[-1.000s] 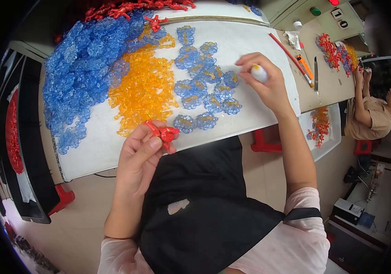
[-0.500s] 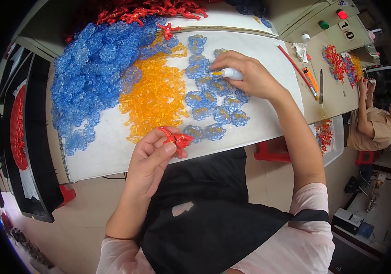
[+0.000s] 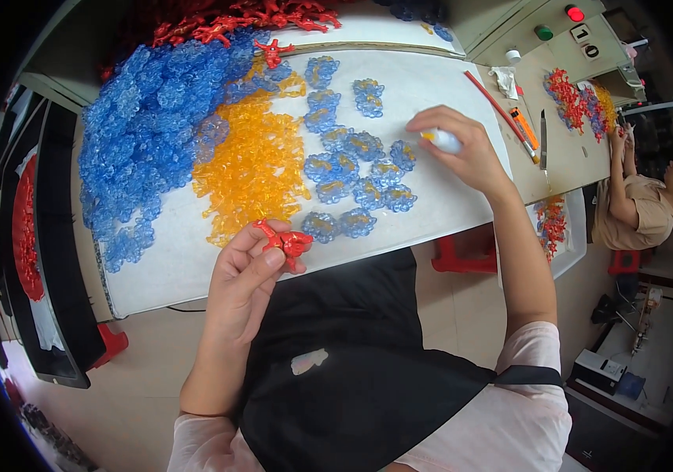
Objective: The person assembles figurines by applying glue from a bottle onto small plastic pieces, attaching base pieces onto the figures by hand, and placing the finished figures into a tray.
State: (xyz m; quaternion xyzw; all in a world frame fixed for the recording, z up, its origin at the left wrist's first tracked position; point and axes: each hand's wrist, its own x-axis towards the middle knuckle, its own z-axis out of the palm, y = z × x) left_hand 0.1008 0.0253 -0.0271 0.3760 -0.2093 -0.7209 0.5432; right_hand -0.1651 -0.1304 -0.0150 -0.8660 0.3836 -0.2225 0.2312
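My left hand (image 3: 242, 275) is closed, pinching a small red plastic figure (image 3: 293, 242) between thumb and fingers at the table's near edge. Over the right part of the white table, my right hand (image 3: 474, 153) grips a white squeeze bottle (image 3: 445, 141) with a yellow tip, held clear of the pieces. Between the hands lie several clear blue scalloped pieces (image 3: 369, 97), some carrying yellow parts on top. A spread of loose yellow translucent pieces (image 3: 250, 157) lies beyond my left hand. Left of it rises a large heap of blue pieces (image 3: 144, 118).
Red figures (image 3: 234, 23) are piled at the back, with one figure (image 3: 273, 52) lying apart. A red stick (image 3: 494, 102), an orange box-like item (image 3: 524, 126) and a knife (image 3: 543, 138) lie at right. A co-worker (image 3: 643, 200) sits beyond a white bin (image 3: 568, 244).
My right hand has drawn back to the right with the bottle, away from the blue pieces. My left hand still holds the red figure. The view has shifted slightly.
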